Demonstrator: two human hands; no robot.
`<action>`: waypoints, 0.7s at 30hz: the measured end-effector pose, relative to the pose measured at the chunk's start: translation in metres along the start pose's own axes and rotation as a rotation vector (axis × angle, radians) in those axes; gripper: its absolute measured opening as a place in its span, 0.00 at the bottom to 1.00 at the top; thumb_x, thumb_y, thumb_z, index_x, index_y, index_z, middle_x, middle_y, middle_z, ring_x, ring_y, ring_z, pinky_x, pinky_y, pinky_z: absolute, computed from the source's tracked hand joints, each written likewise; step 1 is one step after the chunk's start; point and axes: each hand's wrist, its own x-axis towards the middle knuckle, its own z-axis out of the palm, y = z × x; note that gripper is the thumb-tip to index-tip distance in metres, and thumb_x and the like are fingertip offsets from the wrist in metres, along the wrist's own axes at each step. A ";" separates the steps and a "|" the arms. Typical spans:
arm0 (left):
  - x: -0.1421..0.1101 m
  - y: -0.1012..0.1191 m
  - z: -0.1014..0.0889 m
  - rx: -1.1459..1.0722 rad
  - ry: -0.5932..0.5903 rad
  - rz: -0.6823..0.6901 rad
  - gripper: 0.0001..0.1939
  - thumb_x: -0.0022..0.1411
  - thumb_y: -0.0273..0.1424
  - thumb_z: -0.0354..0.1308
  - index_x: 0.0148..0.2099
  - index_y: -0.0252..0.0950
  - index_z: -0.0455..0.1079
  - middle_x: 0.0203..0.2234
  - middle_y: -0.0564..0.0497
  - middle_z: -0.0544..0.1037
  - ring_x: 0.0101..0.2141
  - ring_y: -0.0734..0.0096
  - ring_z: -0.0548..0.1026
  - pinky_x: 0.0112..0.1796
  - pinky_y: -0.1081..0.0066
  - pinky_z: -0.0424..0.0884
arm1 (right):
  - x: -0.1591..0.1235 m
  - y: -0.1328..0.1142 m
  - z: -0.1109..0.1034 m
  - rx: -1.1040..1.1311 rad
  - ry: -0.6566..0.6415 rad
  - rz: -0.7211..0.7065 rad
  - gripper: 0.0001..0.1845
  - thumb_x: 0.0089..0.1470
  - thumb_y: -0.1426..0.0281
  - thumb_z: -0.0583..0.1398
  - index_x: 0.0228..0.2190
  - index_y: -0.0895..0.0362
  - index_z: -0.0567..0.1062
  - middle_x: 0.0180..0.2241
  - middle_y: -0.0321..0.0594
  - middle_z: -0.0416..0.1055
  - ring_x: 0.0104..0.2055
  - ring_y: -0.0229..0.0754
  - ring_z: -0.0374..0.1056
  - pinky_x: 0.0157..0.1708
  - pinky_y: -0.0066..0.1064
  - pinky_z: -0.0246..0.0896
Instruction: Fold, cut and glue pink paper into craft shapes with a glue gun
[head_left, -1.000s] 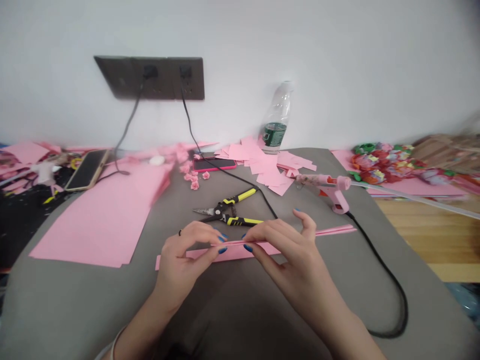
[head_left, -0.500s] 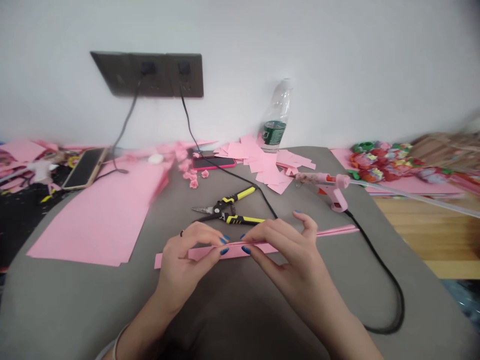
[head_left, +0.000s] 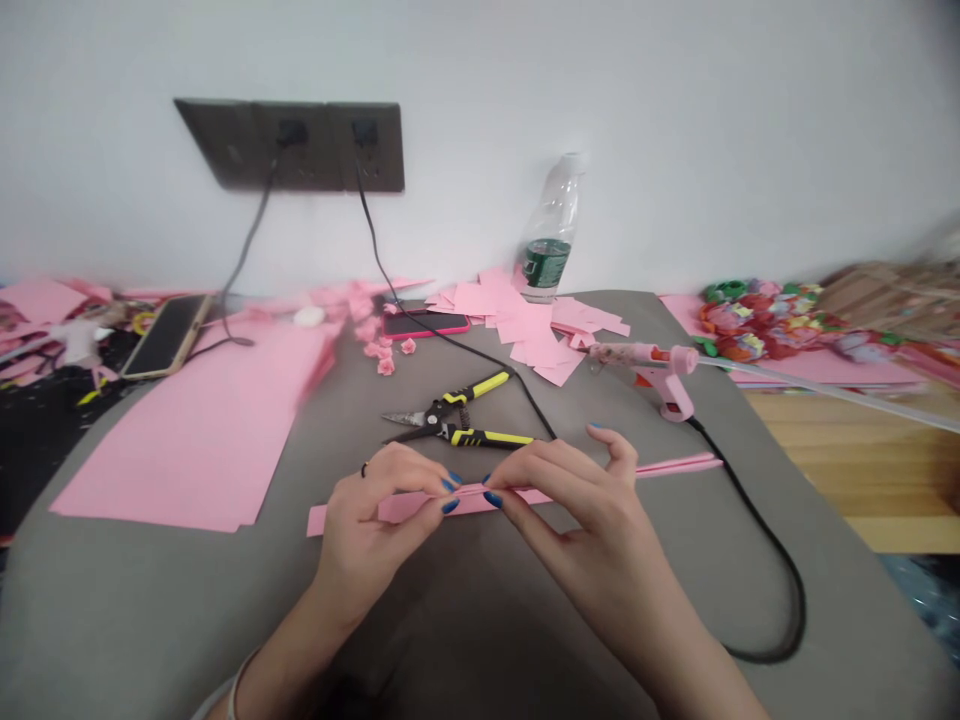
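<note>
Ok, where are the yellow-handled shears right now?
In the head view, the shears lie near the middle of the table, just beyond the left hand and right hand, to the left of the pink glue gun.

Under soft light, the wall [head_left: 675,110] looks pale, the near tabletop [head_left: 465,610] shadowed, the outer edges blurred and stretched.

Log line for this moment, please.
left hand: pinching pink paper strip | right hand: pinching same strip | beyond: open black-and-yellow shears, pink glue gun
</note>
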 end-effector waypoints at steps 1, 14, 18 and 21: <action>0.000 0.000 0.000 -0.004 0.001 -0.007 0.09 0.62 0.21 0.64 0.39 0.42 0.77 0.31 0.55 0.81 0.36 0.69 0.78 0.41 0.69 0.73 | 0.000 0.000 0.000 0.000 0.001 0.000 0.10 0.62 0.73 0.58 0.29 0.49 0.72 0.28 0.23 0.77 0.33 0.36 0.75 0.59 0.36 0.32; -0.002 -0.002 0.001 0.002 -0.010 -0.193 0.07 0.60 0.25 0.67 0.38 0.41 0.76 0.35 0.54 0.80 0.39 0.69 0.78 0.43 0.72 0.74 | -0.004 0.008 0.007 -0.086 0.089 -0.112 0.14 0.67 0.73 0.56 0.28 0.51 0.73 0.28 0.26 0.77 0.32 0.34 0.73 0.57 0.40 0.36; 0.000 -0.002 0.001 -0.006 -0.044 -0.164 0.06 0.61 0.24 0.66 0.38 0.41 0.77 0.33 0.53 0.81 0.38 0.69 0.78 0.42 0.71 0.74 | -0.005 0.010 0.007 -0.079 0.094 -0.109 0.14 0.67 0.73 0.56 0.29 0.51 0.73 0.28 0.26 0.78 0.32 0.35 0.73 0.57 0.40 0.36; 0.001 -0.001 0.000 0.002 -0.060 -0.172 0.06 0.60 0.24 0.65 0.36 0.41 0.77 0.32 0.53 0.81 0.36 0.69 0.78 0.40 0.72 0.74 | -0.005 0.010 0.006 -0.081 0.087 -0.105 0.15 0.68 0.72 0.56 0.28 0.51 0.74 0.28 0.27 0.78 0.32 0.35 0.73 0.57 0.40 0.36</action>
